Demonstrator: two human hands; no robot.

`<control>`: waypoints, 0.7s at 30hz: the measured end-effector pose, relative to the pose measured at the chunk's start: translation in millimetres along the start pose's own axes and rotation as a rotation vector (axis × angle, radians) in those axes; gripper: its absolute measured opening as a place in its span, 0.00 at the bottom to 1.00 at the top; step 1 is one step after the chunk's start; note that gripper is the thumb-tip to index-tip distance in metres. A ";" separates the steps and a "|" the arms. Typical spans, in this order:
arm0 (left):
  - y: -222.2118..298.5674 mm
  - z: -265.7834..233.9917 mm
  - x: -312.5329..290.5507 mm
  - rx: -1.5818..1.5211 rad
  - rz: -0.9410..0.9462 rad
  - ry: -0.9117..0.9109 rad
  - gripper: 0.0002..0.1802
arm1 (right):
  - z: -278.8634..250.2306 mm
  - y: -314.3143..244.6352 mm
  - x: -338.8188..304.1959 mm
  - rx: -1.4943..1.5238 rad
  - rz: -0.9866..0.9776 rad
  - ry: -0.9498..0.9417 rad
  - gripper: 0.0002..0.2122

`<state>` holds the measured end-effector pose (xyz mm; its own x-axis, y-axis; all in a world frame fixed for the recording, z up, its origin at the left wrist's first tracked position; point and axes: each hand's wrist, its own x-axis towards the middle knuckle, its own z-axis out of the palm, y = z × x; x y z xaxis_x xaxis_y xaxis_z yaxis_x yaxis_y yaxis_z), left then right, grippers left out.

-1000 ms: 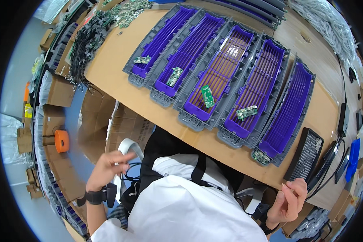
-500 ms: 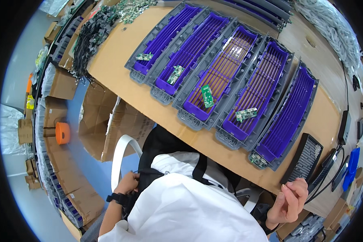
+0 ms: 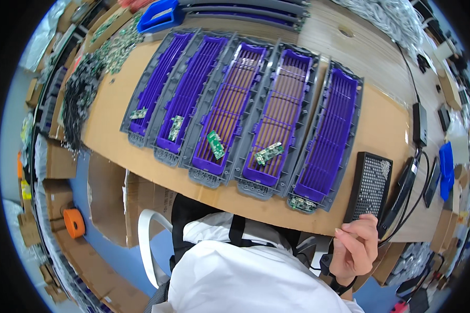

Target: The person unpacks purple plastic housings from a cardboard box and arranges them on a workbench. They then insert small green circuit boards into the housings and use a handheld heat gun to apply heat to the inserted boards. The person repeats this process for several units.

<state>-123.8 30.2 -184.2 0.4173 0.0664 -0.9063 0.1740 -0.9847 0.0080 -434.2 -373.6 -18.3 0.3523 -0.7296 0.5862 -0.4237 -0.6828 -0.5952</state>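
Observation:
My right hand [image 3: 356, 248] is raised at the table's near right edge, its fingers curled and the thumb and fingertips drawn together. Anything pinched there is too small to make out. Just beyond it lies a black tray [image 3: 356, 180] with rows of small metal pieces. My left hand is out of sight. Several grey frames with purple slatted inserts lie side by side. Loose green circuit boards rest on four of them, one being this board [image 3: 215, 145] on the middle frame [image 3: 222, 120]. On the rightmost frame [image 3: 331, 130], a board [image 3: 302, 204] sits in the near end.
More grey and purple frames [image 3: 245, 13] are stacked at the back, beside a blue bin [image 3: 161, 16]. Black cables [image 3: 78, 99] and small boards [image 3: 120, 47] pile up on the left. A power strip [image 3: 402, 180] with cords lies right of the tray. Cardboard [image 3: 109, 130] covers the tabletop.
The view has shifted, so the frames and table appear further left. My left hand, earlier low beside the chair arm, has left the picture. My right hand remains raised near the black tray.

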 end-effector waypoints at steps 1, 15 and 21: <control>2.1 -4.0 0.9 0.016 0.007 0.001 0.12 | 1.7 -2.4 -0.3 -0.001 0.010 0.004 0.11; 136.6 -116.5 -102.1 0.796 0.295 -0.244 0.11 | 55.6 -30.2 32.1 -0.108 -0.035 -0.048 0.16; 262.9 -123.5 -177.1 0.222 1.364 0.185 0.12 | 81.1 -31.6 68.6 -0.356 -0.018 -0.181 0.09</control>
<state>-41.7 -220.6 30.7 0.2546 -0.9521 -0.1694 -0.5971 -0.2925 0.7469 -328.9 -405.2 -3.9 0.4903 -0.7344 0.4694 -0.6680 -0.6625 -0.3389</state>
